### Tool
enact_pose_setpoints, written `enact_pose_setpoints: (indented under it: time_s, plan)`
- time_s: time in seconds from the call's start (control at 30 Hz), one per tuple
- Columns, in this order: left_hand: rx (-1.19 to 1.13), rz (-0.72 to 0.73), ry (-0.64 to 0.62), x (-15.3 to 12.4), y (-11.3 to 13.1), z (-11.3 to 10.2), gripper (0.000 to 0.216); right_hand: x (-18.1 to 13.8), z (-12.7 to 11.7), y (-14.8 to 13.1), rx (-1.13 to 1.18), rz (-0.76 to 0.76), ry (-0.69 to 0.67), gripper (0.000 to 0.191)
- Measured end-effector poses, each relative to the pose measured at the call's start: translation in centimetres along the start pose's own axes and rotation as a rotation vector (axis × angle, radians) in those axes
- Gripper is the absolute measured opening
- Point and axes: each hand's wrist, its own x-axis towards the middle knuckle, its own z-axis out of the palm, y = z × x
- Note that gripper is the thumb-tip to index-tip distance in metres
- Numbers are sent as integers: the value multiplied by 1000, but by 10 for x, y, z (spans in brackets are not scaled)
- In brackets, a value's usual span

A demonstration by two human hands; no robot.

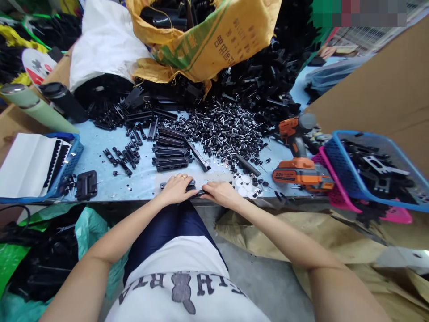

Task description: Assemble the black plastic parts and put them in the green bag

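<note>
At the front edge of the blue table, my left hand point(177, 188) is closed over a long black plastic part point(163, 185), whose left end sticks out past my fingers. My right hand point(218, 193) pinches at the right end of a black piece close to my left thumb; whether it is the same part is hidden by the fingers. Just beyond my hands lies a row of similar black plastic parts point(171, 152), stacked side by side. A narrow dark bar point(198, 156) slants beside that row. Another dark rod point(247, 164) lies farther right.
A large heap of small screws point(228, 129) covers the middle. An orange cordless drill point(298, 156) stands at right beside a blue basket point(378, 192) of black parts. A yellow sack point(214, 49) and a white sack point(105, 40) stand behind. Small black clips point(124, 156) lie left.
</note>
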Motion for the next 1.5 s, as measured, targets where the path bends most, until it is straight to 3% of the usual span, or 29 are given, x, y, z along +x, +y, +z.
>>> enact_pose_setpoints:
  time_s: [0.1, 0.33, 0.7, 0.8, 0.9, 1.0, 1.1, 1.23, 1.3, 1.4, 1.5]
  plan:
    - [5, -9, -16, 0, 2, -1, 61, -4, 2, -1, 15, 6, 5, 41]
    - [-57, 3, 17, 1, 0, 1, 72, -7, -4, -12, 30, 103, 56, 46]
    - [-130, 71, 232, -7, -7, 7, 46, -1, -33, -24, -151, 43, 155, 34]
    - [-115, 65, 255, -6, -6, 12, 46, 1, -27, -15, -167, -4, 197, 33]
    - [-75, 49, 187, -1, -2, 13, 51, 2, -10, -1, -131, -41, 194, 33]
    - [-9, 93, 189, 25, 9, 3, 55, 2, 11, 12, -72, 10, 225, 34]
    - [50, 37, 270, 78, 20, -14, 41, -3, 28, 16, -11, 45, 298, 33]
    - [177, -120, 116, 160, 26, -25, 23, -13, 35, 14, 52, 77, 385, 34]
    - [193, -180, 47, 187, 26, -21, 18, -17, 31, 20, 73, 125, 438, 34]
    - [171, -195, 33, 200, 25, -15, 17, -22, 18, 44, 96, 306, 546, 30]
    - [135, -186, 99, 185, 22, -17, 23, -24, 0, 84, 54, 616, 608, 29]
